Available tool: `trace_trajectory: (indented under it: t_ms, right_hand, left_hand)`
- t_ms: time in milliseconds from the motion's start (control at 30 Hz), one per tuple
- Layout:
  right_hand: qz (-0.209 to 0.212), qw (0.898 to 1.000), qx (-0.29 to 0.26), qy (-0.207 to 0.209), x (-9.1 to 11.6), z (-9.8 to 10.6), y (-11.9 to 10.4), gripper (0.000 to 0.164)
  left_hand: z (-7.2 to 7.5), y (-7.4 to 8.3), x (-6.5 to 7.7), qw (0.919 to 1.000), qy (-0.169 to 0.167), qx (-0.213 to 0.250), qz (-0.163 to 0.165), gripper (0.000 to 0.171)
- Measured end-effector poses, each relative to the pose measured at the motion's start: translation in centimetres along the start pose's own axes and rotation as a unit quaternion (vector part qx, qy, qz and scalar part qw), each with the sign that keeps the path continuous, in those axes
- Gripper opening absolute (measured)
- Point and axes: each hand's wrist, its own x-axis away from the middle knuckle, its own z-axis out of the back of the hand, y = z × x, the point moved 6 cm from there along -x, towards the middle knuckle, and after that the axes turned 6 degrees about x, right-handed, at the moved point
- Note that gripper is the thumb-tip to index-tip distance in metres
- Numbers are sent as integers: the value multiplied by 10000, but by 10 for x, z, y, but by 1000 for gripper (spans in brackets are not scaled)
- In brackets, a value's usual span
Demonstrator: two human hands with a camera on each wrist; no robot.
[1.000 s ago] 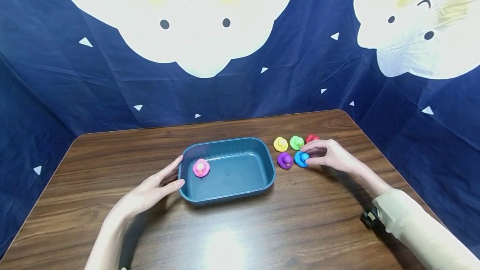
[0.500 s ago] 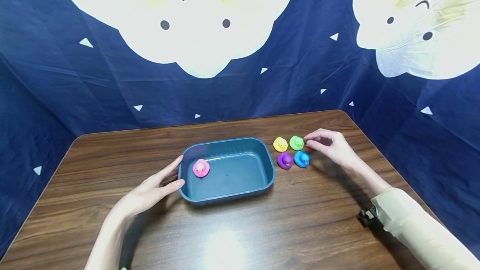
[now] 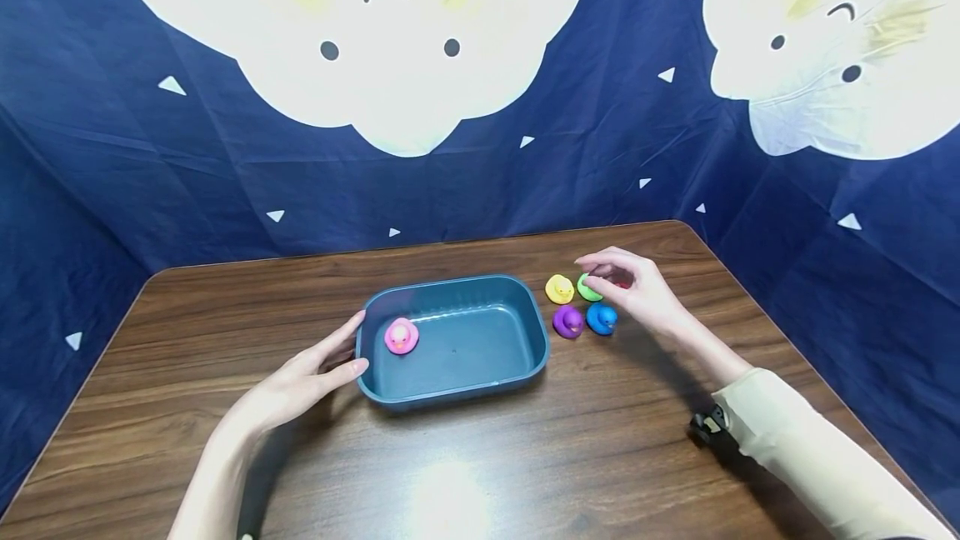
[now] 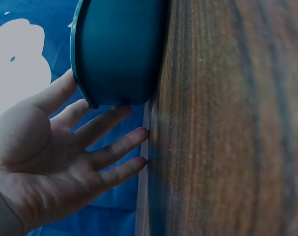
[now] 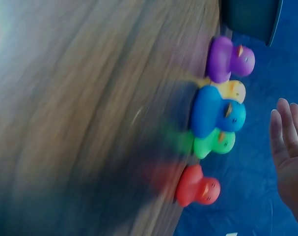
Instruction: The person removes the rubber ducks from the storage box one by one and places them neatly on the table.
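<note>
My left hand (image 3: 292, 386) rests against the left end of a dark teal plastic bin (image 3: 465, 357), thumb and fingertips touching its rim; in the left wrist view the fingers are spread and fairly straight. Inside the bin's left part sits a pink rubber duck (image 3: 401, 336). Above the ducks at the right hovers my right hand (image 3: 630, 286), fingers loosely bent and holding nothing. Below it are a green duck (image 3: 589, 291), partly covered, and a red duck (image 5: 189, 186), mostly hidden in the head view. The right wrist view has the hand (image 5: 290, 152) apart from every duck.
A yellow duck (image 3: 559, 289), a purple duck (image 3: 567, 322) and a blue duck (image 3: 602, 319) stand close together just right of the bin. The wooden table (image 3: 585, 457) ends at a dark blue curtain (image 3: 225, 182) with cloud prints.
My right hand moves from the blue duck to the red duck, then up and left over the green one, leaving the red duck on the table. The left hand and bin stay put.
</note>
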Motion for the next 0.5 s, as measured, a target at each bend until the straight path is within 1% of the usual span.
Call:
trace_trajectory:
  t_ms: [100,167,500]
  right_hand:
    - [53,10000,33,-61,-4,-7,-6,24]
    - [166,9998,64,-103,-8,-12,-11,24]
    - [958,9947,35,-379,-23,-39,-38,28]
  left_hand:
    - [0,0,0,10000,0,-25,-33,75]
    - [0,1,0,10000,7,-48,-54,75]
    - [0,1,0,10000,3,-51,-57,75]
